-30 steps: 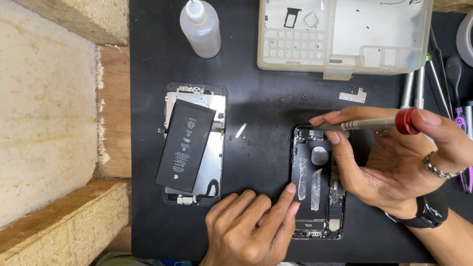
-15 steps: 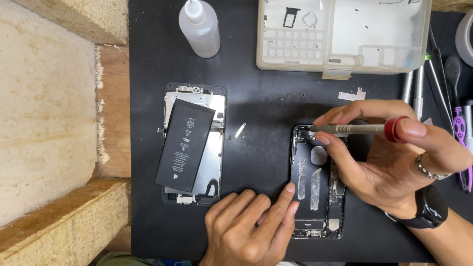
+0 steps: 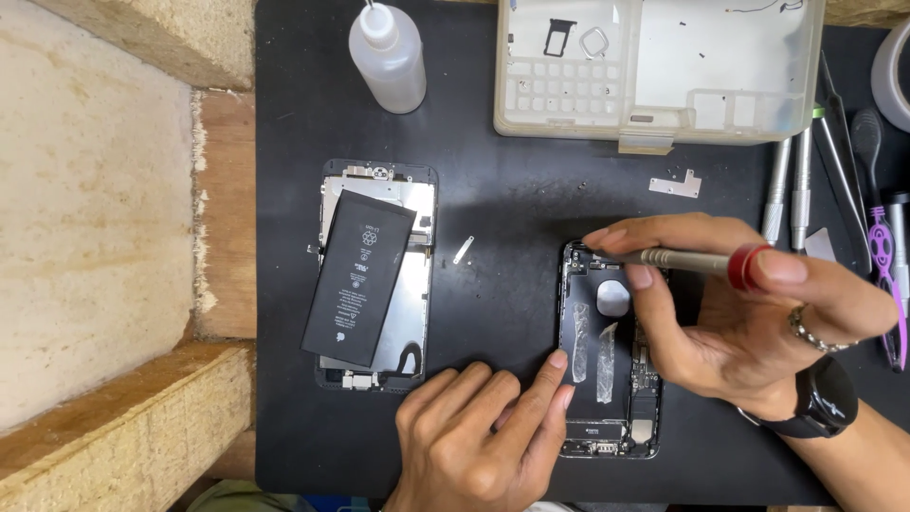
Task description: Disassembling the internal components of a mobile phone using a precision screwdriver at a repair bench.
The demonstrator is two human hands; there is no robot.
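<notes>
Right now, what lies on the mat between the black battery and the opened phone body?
In the head view, one small silver bracket lies on the black mat between the battery and phone body; otherwise bare.

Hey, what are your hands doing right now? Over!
Right hand grips screwdriver, tip at phone housing top corner. Left hand steadies housing edge. Nothing blocking.

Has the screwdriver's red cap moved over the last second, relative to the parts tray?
Yes. The red cap of the screwdriver in the right hand has drifted left, toward the phone body, judged against the fixed parts tray.
</notes>
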